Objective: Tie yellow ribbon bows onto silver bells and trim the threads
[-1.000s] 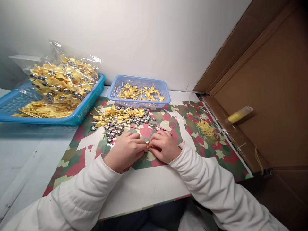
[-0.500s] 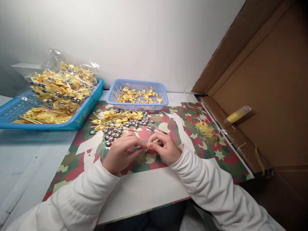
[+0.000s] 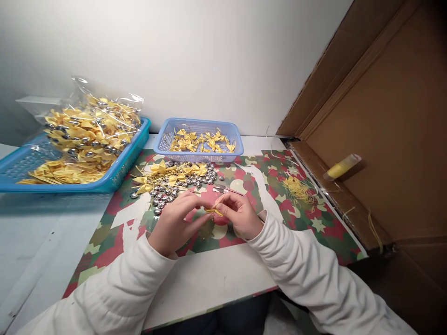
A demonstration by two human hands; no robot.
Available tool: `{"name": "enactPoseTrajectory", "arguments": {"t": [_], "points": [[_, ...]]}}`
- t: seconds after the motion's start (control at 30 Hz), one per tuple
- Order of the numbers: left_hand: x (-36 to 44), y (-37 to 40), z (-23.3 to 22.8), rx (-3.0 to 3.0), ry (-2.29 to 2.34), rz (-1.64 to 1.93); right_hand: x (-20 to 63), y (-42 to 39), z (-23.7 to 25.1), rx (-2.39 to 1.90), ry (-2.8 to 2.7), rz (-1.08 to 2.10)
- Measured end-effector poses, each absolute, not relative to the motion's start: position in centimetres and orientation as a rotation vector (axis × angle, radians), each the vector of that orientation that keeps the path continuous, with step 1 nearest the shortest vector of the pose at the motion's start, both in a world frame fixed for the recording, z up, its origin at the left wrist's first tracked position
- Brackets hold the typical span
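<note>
My left hand [image 3: 176,218] and my right hand [image 3: 237,215] meet over the camouflage-patterned mat [image 3: 307,218], both in white sleeves. Between their fingertips they pinch a small yellow ribbon bow [image 3: 213,211]. Just beyond my hands lies a pile of yellow bows with gold wires [image 3: 167,172] mixed with silver beads [image 3: 165,191]. A pair of small scissors [image 3: 226,188] lies on the mat right behind my right hand.
A lilac basket [image 3: 199,156] with finished bows stands at the back. A large blue tray [image 3: 118,172] at the left holds a clear bag of bows [image 3: 92,128]. Yellow thread scraps [image 3: 296,188] lie right. A cardboard box wall [image 3: 384,139] with a yellow tube [image 3: 342,166] closes the right side.
My hands have lifted slightly off the mat and parted a little, so the yellow bow between the fingertips now shows. The view has tilted down a bit.
</note>
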State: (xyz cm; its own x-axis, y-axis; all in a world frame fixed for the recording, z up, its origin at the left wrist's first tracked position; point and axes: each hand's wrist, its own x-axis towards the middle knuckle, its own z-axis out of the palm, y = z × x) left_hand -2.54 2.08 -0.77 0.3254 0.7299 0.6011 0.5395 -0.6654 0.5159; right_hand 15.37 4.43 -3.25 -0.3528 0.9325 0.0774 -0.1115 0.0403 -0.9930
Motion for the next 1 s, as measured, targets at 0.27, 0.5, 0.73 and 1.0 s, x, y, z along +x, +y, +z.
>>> {"name": "enactPoseTrajectory", "arguments": {"t": [0.27, 0.5, 0.73, 1.0], "points": [[-1.9, 2.0, -0.8, 2.237, 1.229, 1.219, 15.8, 4.6, -2.4, -0.918, -1.516, 1.352], [-1.6, 1.8, -0.9, 2.375, 1.219, 1.245, 16.1, 4.4, -1.9, -0.936, -1.613, 1.293], [-1.3, 1.7, -1.0, 2.298, 1.213, 1.196, 15.6, 4.4, -2.6, -0.862, -1.419, 1.478], [-1.4, 1.5, -0.9, 2.226, 1.200, 1.091, 15.3, 4.5, -2.9, -0.844, -1.164, 1.789]]}}
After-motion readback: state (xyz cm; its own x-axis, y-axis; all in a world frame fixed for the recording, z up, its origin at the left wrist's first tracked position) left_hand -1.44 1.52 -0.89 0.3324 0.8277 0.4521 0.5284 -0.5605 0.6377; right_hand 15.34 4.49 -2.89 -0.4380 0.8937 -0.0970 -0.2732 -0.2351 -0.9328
